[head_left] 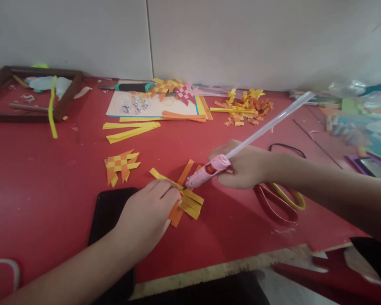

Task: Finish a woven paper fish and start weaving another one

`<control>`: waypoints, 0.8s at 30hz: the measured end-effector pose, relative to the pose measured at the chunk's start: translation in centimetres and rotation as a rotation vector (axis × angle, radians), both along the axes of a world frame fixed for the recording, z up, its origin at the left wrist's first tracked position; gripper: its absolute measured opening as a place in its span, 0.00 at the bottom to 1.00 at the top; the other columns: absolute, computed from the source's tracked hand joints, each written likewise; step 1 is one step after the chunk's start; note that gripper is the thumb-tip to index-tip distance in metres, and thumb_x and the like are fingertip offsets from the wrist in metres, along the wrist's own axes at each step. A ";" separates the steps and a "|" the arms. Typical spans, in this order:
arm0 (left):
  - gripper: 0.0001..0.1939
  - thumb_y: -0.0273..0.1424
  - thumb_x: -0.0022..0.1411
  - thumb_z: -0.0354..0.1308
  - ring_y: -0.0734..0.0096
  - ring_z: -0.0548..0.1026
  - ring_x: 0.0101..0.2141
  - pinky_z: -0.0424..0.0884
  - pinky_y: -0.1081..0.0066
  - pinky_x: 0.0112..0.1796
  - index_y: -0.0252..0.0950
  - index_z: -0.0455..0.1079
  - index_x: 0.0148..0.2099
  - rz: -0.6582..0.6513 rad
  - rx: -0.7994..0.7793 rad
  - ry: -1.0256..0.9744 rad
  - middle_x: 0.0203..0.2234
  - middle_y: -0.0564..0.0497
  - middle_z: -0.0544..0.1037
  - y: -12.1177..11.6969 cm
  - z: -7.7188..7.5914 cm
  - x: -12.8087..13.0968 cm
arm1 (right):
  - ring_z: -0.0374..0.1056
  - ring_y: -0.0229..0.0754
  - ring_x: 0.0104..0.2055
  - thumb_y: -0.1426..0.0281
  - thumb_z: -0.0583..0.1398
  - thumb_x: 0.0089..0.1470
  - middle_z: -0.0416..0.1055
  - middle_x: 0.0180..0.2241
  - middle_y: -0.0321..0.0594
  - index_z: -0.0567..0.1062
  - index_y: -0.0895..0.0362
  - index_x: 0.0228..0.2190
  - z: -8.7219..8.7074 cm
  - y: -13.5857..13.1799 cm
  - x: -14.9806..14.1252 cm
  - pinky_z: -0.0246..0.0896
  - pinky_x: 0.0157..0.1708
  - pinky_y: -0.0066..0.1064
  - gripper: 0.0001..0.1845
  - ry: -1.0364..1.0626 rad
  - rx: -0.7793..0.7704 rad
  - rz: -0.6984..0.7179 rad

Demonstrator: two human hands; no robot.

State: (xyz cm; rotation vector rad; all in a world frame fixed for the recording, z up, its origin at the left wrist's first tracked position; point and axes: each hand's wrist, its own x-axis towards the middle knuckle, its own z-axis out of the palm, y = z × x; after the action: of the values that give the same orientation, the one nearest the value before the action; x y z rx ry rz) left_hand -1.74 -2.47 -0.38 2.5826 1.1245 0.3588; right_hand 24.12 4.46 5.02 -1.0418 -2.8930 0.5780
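Note:
My right hand [241, 165] is closed around a pink hot glue gun [206, 171], with a long clear glue stick [269, 125] jutting from its rear. The gun's nozzle points down-left at a woven piece of orange and yellow paper strips [192, 203], touching it or very close. My left hand [155, 207] pinches the left side of this piece, covering part of it. To the left lies a woven orange and yellow paper fish [122, 166]. Below that, a black phone-like slab [111, 216] sits partly under my left forearm.
Yellow paper strips [130, 131] lie behind my hands. Farther back are paper sheets [114, 103], a green-handled cutter [133, 87] and a heap of paper scraps [250, 108]. A brown frame [73, 95] stands back left. Scissors with red handles [274, 205] lie under my right forearm.

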 end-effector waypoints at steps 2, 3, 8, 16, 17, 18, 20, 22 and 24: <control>0.10 0.20 0.62 0.51 0.53 0.76 0.42 0.77 0.54 0.40 0.34 0.72 0.41 0.003 -0.009 0.004 0.39 0.43 0.77 0.0 0.0 0.0 | 0.62 0.37 0.24 0.76 0.53 0.43 0.67 0.19 0.31 0.73 0.52 0.20 0.1 0.1 0.0 0.53 0.27 0.28 0.10 -0.001 0.000 -0.001; 0.10 0.20 0.62 0.51 0.53 0.76 0.42 0.77 0.54 0.40 0.34 0.72 0.41 0.003 -0.012 0.007 0.39 0.43 0.77 0.0 0.0 0.0 | 0.61 0.37 0.24 0.76 0.53 0.43 0.67 0.19 0.31 0.72 0.52 0.20 0.1 0.1 -0.1 0.53 0.27 0.28 0.10 0.000 -0.001 0.004; 0.12 0.18 0.60 0.50 0.55 0.75 0.43 0.76 0.56 0.42 0.35 0.71 0.42 -0.001 -0.022 0.017 0.40 0.44 0.77 -0.1 0.0 0.0 | 0.62 0.36 0.23 0.76 0.53 0.42 0.67 0.19 0.32 0.72 0.53 0.18 0.5 0.0 -0.4 0.52 0.26 0.28 0.11 0.011 -0.011 0.015; 0.05 0.23 0.65 0.52 0.57 0.76 0.38 0.76 0.58 0.38 0.35 0.67 0.42 0.059 -0.007 -0.012 0.36 0.45 0.77 0.1 -0.1 0.1 | 0.55 0.35 0.19 0.72 0.55 0.44 0.66 0.18 0.35 0.66 0.56 0.18 3.6 -0.1 -3.6 0.42 0.21 0.29 0.06 -0.250 -0.024 -0.042; 0.04 0.24 0.66 0.51 0.57 0.76 0.38 0.76 0.58 0.38 0.35 0.67 0.41 0.055 -0.003 -0.017 0.36 0.45 0.77 0.1 -0.1 0.2 | 0.54 0.35 0.19 0.72 0.56 0.43 0.66 0.17 0.35 0.66 0.56 0.17 3.9 -0.2 -4.1 0.41 0.21 0.30 0.07 -0.305 -0.019 -0.051; 0.04 0.25 0.67 0.51 0.57 0.76 0.38 0.76 0.58 0.38 0.35 0.67 0.40 0.048 -0.002 -0.020 0.35 0.45 0.77 0.1 0.0 0.2 | 0.53 0.35 0.19 0.71 0.56 0.43 0.65 0.17 0.36 0.66 0.56 0.17 4.2 -0.2 -4.5 0.41 0.22 0.30 0.07 -0.346 -0.007 -0.047; 0.04 0.25 0.67 0.52 0.57 0.76 0.38 0.76 0.57 0.39 0.34 0.67 0.39 0.036 0.008 -0.021 0.35 0.45 0.77 0.1 0.0 0.3 | 0.49 0.34 0.18 0.70 0.57 0.43 0.64 0.17 0.37 0.65 0.56 0.17 4.6 -0.3 -4.9 0.39 0.22 0.31 0.08 -0.400 0.054 -0.026; 0.04 0.24 0.66 0.53 0.57 0.76 0.38 0.76 0.57 0.40 0.34 0.68 0.37 0.029 0.031 -0.027 0.34 0.45 0.77 0.2 0.0 0.3 | 0.46 0.34 0.18 0.67 0.58 0.46 0.63 0.17 0.37 0.63 0.56 0.17 4.9 -0.2 -4.4 0.36 0.22 0.31 0.12 -0.427 0.151 -0.027; 0.05 0.23 0.66 0.54 0.58 0.76 0.38 0.76 0.57 0.40 0.33 0.69 0.36 0.012 0.048 -0.043 0.34 0.45 0.77 0.2 -0.1 0.3 | 0.45 0.34 0.18 0.61 0.57 0.52 0.61 0.16 0.37 0.62 0.56 0.17 4.9 0.1 -2.9 0.35 0.23 0.31 0.18 -0.437 0.224 -0.070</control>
State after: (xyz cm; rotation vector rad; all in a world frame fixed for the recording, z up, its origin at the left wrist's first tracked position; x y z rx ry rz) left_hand -1.48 -2.27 -0.48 2.5970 1.1310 0.4465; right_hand 21.23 4.59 9.96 -1.3728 -3.1577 0.0147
